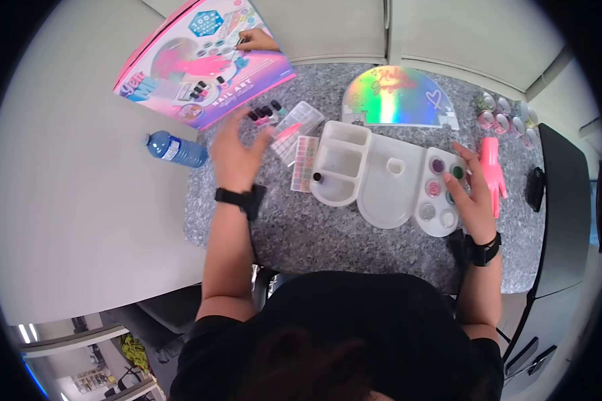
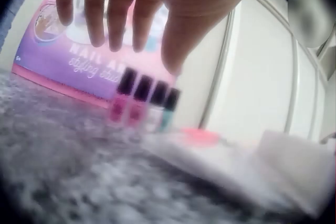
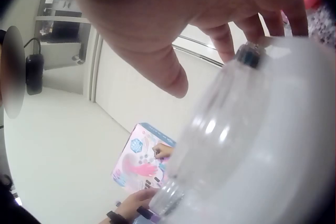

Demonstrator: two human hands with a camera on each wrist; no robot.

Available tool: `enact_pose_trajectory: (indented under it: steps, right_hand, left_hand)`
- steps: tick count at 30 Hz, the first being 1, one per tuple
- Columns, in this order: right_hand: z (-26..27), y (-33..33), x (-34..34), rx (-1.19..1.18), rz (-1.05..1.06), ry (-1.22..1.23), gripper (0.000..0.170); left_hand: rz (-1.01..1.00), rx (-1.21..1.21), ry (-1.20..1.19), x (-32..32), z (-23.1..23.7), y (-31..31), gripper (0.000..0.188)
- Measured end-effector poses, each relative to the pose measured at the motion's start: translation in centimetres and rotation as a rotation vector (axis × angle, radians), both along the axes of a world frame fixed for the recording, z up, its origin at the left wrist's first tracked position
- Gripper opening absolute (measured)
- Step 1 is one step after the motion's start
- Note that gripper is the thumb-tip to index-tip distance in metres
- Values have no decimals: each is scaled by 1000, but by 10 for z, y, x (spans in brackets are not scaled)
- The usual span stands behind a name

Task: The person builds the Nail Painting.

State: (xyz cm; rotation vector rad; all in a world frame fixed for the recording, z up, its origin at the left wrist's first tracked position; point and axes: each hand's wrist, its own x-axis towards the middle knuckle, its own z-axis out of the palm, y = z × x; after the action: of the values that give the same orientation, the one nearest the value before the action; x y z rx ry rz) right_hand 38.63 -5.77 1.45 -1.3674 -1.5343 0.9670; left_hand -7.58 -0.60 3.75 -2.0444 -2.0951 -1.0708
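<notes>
My left hand (image 1: 235,157) reaches toward several small nail polish bottles (image 1: 266,115) at the back left. In the left wrist view its fingers hang apart above the black-capped bottles (image 2: 137,98), holding nothing. Beside them lie a clear plastic case (image 1: 306,115) with a pink piece on it and a sheet of coloured stickers (image 1: 304,164). My right hand (image 1: 476,204) is over the right section of a white tray (image 1: 389,194), among round pots of glitter (image 1: 433,189). Thumb and fingers stand apart there. A dark-capped bottle (image 1: 317,178) is in the tray's left compartment.
A large nail art box (image 1: 204,67) stands at the back left, near a water bottle (image 1: 175,149). Behind the tray is a shiny rainbow half-round panel (image 1: 401,100). On the right are a pink model hand (image 1: 491,170) and several small pink-and-clear containers (image 1: 502,122).
</notes>
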Motion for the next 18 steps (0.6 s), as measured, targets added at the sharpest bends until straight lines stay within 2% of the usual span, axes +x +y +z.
enact_pose_trajectory:
  steps: [1,2,4,5,9,12,14,15,17,18]
  right_hand:
    - [5,-1,-1,29,-4,-63,62]
    - [6,-1,2,35,-8,-68,62]
    - [2,1,1,0,-8,13,61]
    - [3,1,1,-24,-3,73,60]
    - [-3,5,6,-48,-13,79,58]
    - [-4,4,8,-21,-38,85,57]
    - [6,3,5,-98,-37,120,57]
    - [4,3,6,-100,-38,117,57]
    - [-1,4,7,-75,-42,139,56]
    - [-2,4,8,-80,-38,138,56]
  left_hand:
    - [73,18,114,-13,-6,14,54]
    - [71,24,109,-21,-9,24,54]
    - [46,-99,127,-37,-14,38,47]
    - [23,-24,126,-40,-22,43,39]
    - [56,-91,69,-50,-29,43,35]
    - [101,-65,24,-33,-13,27,28]
    - [2,151,-145,-9,4,8,20]
    - [2,149,-147,6,13,-4,20]
    - [-227,167,-307,40,30,-32,17]
    - [-222,163,-308,51,36,-42,17]
